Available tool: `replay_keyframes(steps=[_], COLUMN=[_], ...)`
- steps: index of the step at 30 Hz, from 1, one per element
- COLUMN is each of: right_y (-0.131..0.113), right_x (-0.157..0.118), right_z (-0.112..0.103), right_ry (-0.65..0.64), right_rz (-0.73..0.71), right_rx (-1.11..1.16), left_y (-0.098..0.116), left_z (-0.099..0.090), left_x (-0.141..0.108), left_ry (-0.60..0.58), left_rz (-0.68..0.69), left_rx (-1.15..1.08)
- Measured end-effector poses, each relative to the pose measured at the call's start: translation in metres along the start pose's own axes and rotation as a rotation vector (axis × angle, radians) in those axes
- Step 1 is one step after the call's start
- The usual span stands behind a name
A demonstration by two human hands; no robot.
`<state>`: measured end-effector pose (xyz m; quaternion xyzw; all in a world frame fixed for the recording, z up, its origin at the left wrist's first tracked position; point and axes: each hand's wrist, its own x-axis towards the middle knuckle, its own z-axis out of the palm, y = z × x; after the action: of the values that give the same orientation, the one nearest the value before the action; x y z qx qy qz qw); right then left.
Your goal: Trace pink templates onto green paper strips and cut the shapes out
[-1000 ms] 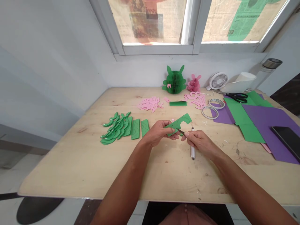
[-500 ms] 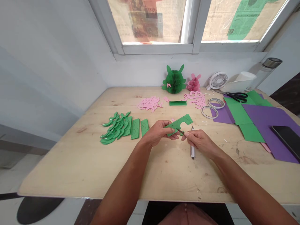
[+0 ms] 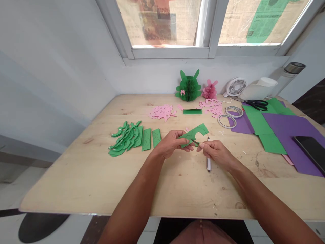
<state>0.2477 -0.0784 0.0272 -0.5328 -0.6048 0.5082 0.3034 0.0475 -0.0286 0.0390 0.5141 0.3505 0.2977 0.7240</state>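
Observation:
My left hand point(image 3: 175, 141) pinches a strip of green paper point(image 3: 196, 131) between thumb and fingers. A rounded bite is cut out of the strip's lower right edge, and pencil-like lines run along it. In my right hand point(image 3: 215, 151) is a small pair of scissors point(image 3: 195, 142); only its thin dark blades show, and the fingers hide the handles. The blades meet the paper close to my left thumb. Under my right hand lies a white marker point(image 3: 208, 164) with dark ends, partly covered. Left of my left hand are green strips with drawn curves point(image 3: 146, 139).
Curved green cutouts point(image 3: 124, 140) are heaped at left, pink scraps point(image 3: 162, 112) behind. A green paper figure point(image 3: 189, 88) and a pink one point(image 3: 210, 90) stand by the wall. Tape rolls point(image 3: 226, 121), black scissors point(image 3: 257, 104), purple sheets point(image 3: 286, 135) and a phone point(image 3: 311, 149) lie right.
Almost nothing differs. The green strip has shifted very slightly left, and both hands keep their hold in nearly the same place.

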Motion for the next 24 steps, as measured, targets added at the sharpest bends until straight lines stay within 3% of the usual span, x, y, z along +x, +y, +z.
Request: replay_keyframes(steps=[24], right_y=[0.0006], right_x=[0.0000], right_z=[-0.0004], right_ry=[0.006], right_rz=[-0.011], right_rx=[-0.026], left_y=[-0.0007], left_z=[-0.0010], left_x=[0.0007], left_ry=[-0.002], left_rz=[-0.009], left_rx=[0.002])
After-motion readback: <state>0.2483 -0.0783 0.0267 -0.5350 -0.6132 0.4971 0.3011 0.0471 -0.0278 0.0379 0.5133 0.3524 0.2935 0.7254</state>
